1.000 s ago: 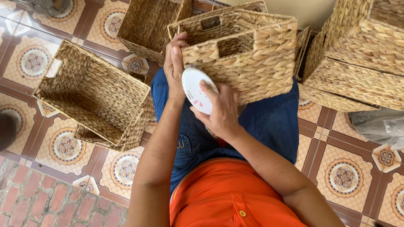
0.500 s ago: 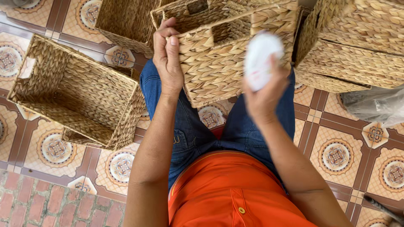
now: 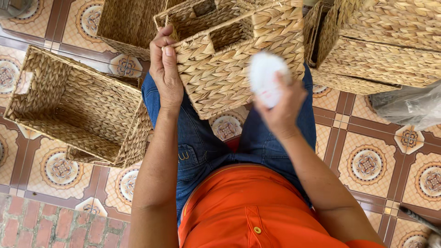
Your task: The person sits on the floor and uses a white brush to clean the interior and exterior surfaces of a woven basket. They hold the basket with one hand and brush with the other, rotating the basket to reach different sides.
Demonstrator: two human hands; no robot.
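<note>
Covering the room, patterned floor tiles (image 3: 367,160) meet red bricks (image 3: 41,225).

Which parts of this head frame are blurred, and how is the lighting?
Head view: the white object in the right hand is smeared by motion blur; the left hand and basket are sharp. Lighting is soft, even daylight, with no glare and only faint shadows on the tiled floor.

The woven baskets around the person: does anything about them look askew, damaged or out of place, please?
One woven basket lies tipped on its side on the tiled floor, its opening facing sideways. The held basket is tilted on the lap. No damage shows.
</note>
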